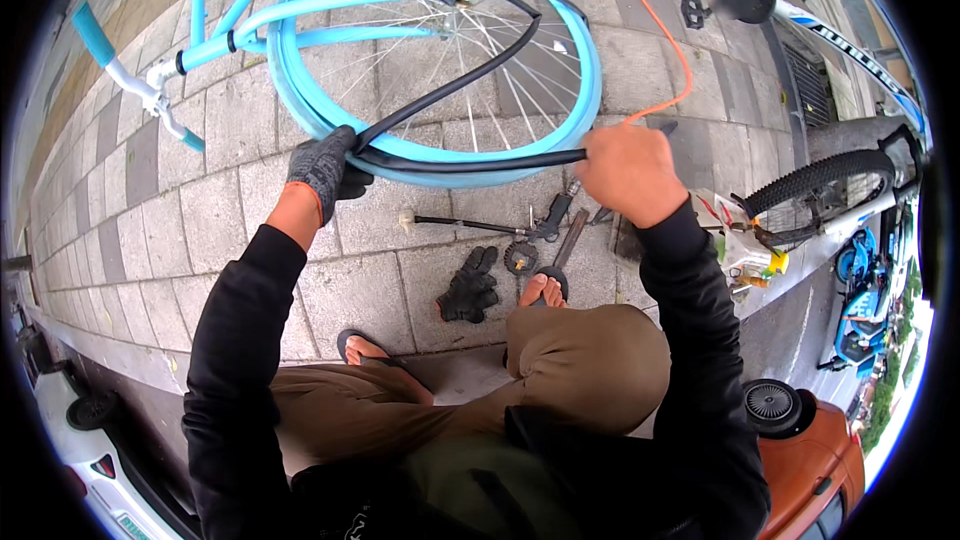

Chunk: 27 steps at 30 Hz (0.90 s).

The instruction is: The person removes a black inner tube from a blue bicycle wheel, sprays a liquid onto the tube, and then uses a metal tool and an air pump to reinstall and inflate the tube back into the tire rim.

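The black tube (480,162) lies partly across the bike's blue wheel, with 1 stretch pulled along the near side of the tire (283,70) between the person's hands. The left hand (328,165), in a grey glove, has its fingers curled around the tube right beside the tire. The bare right hand (632,168) has its fingers closed on the tube farther along. An orange hose (689,77) runs down to just behind that hand; whether the fingers also hold it, I cannot tell, since its end is hidden.

From the left hand another stretch crosses the spokes, bends sharply and doubles back near the hub (462,2). That bend looks the likeliest trouble: a hard tug from the right could tighten it into a kink, or drag the tube against the hub and scuff it. The stretch in hand could also twist if the 2 hands turn unevenly, and bare fingers might slip if the rubber is dusty.

On the pavement (365,295), a spare glove (468,287) and a black tool (550,217) lie near the feet, where a step could catch them.
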Each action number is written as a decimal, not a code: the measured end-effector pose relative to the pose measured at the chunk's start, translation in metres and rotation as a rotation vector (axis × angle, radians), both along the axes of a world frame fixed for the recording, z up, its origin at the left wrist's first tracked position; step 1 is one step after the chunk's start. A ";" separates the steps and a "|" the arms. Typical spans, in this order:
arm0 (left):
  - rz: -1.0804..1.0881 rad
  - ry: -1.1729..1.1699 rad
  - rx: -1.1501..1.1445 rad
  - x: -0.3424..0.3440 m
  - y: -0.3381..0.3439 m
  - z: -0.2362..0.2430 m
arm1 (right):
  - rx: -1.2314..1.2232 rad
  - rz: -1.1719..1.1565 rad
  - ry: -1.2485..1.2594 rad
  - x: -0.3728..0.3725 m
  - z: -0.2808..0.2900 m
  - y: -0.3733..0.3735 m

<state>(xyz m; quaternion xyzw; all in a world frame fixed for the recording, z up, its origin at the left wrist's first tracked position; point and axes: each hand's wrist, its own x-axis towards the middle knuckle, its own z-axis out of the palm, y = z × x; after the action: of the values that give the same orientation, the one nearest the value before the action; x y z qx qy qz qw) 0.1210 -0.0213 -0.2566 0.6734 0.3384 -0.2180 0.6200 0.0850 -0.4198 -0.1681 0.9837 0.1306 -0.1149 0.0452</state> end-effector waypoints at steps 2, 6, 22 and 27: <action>0.010 -0.018 0.075 0.004 0.005 -0.002 | -0.009 0.033 -0.002 -0.010 -0.025 -0.016; -0.005 -0.064 0.188 0.025 0.018 -0.013 | -0.186 -0.425 0.067 -0.013 -0.111 -0.110; 0.009 0.005 0.196 0.020 0.033 -0.011 | 0.477 0.077 0.070 0.116 -0.074 0.076; 0.013 -0.011 0.096 0.016 0.040 -0.016 | 0.615 0.028 0.068 0.130 -0.134 0.116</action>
<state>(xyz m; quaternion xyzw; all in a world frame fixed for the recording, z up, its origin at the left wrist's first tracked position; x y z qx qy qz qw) 0.1368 0.0183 -0.2723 0.7015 0.3496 -0.1938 0.5900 0.2151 -0.3043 -0.3018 0.9449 0.1744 -0.1023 -0.2575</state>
